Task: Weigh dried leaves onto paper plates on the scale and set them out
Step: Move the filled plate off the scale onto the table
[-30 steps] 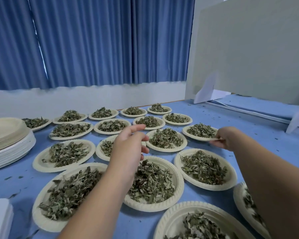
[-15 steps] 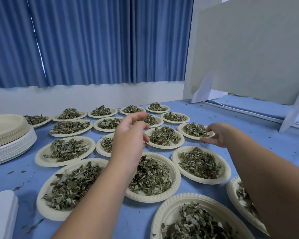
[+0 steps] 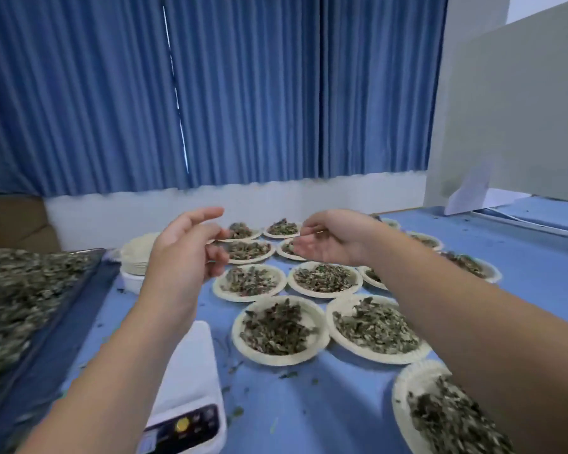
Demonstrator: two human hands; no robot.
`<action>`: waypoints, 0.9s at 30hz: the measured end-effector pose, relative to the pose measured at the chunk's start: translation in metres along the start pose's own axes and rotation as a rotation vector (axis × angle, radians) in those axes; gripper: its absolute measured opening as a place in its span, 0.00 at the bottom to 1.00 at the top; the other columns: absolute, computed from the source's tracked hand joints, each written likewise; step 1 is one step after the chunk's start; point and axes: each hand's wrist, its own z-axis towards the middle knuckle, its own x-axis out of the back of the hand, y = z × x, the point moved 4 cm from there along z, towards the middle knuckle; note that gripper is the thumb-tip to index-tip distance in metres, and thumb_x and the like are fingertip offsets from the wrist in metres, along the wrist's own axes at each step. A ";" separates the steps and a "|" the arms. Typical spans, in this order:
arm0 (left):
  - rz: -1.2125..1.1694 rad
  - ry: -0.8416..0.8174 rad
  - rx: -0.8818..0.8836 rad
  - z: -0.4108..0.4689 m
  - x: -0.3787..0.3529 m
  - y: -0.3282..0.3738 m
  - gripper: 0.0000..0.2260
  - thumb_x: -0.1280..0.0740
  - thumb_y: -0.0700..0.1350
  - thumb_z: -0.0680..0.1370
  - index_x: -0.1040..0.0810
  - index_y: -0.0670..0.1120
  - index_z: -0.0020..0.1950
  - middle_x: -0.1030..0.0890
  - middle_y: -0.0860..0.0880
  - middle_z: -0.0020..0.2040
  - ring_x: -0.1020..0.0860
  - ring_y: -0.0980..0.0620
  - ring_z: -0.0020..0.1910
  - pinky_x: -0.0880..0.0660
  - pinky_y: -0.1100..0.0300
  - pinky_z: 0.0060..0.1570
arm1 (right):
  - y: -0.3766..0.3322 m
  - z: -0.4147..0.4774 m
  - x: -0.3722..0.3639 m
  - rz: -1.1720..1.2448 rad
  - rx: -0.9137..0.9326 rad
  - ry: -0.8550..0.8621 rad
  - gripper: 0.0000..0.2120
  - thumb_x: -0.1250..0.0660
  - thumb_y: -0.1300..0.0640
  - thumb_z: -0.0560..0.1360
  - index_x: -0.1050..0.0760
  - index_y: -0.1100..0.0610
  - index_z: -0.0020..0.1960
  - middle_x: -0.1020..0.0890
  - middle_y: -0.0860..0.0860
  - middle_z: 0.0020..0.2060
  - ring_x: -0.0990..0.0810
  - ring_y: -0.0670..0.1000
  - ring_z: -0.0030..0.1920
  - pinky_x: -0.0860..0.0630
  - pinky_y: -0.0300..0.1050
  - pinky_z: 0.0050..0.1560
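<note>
Two hands up in the air over the table, well apart, neither gripping nor touching anything. Left hand [image 3: 184, 253] back to the camera, fingers loosely bent, thumb and forefinger parted, in front of the stack of empty plates [image 3: 135, 257]. Right hand [image 3: 333, 239] palm turned inward, fingers relaxed and half curled, above the far rows. Edges blurred.

White scale [image 3: 191, 381] flat on the table below the left forearm, long axis running away from the person, button panel at the near end. Filled paper plates [image 3: 238, 335] in rows ahead and to the right, lying flat, just beside one another, each with a heap of dried leaves [image 3: 276, 329] in its middle. More loose leaves on a metal tray [image 3: 94, 262] along the left side.

Blue cloth on the table [image 3: 325, 404], dotted with leaf crumbs. Pleated blue curtains [image 3: 243, 93] behind, above a white wall band [image 3: 243, 198]. Grey board [image 3: 512, 109] upright at the right.
</note>
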 end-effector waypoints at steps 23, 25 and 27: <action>0.550 0.357 0.246 -0.005 0.215 -0.096 0.10 0.41 0.39 0.77 0.24 0.52 0.50 0.28 0.52 0.33 0.33 0.58 0.22 0.37 0.65 0.23 | 0.050 0.121 -0.265 -1.525 0.428 -0.047 0.22 0.45 0.63 0.79 0.33 0.58 0.72 0.32 0.56 0.70 0.27 0.59 0.63 0.28 0.46 0.57; 0.563 0.347 0.249 -0.005 0.215 -0.096 0.09 0.41 0.40 0.77 0.24 0.52 0.51 0.26 0.50 0.40 0.30 0.54 0.31 0.35 0.60 0.32 | 0.056 0.130 -0.270 -1.635 0.375 -0.093 0.20 0.46 0.64 0.79 0.31 0.60 0.70 0.27 0.58 0.64 0.25 0.58 0.55 0.27 0.44 0.46; 0.582 0.335 0.255 -0.004 0.215 -0.095 0.09 0.41 0.41 0.77 0.25 0.53 0.50 0.24 0.49 0.46 0.29 0.50 0.38 0.34 0.58 0.38 | 0.058 0.135 -0.274 -1.686 0.340 -0.102 0.19 0.46 0.66 0.78 0.27 0.61 0.66 0.21 0.57 0.52 0.26 0.56 0.45 0.27 0.43 0.39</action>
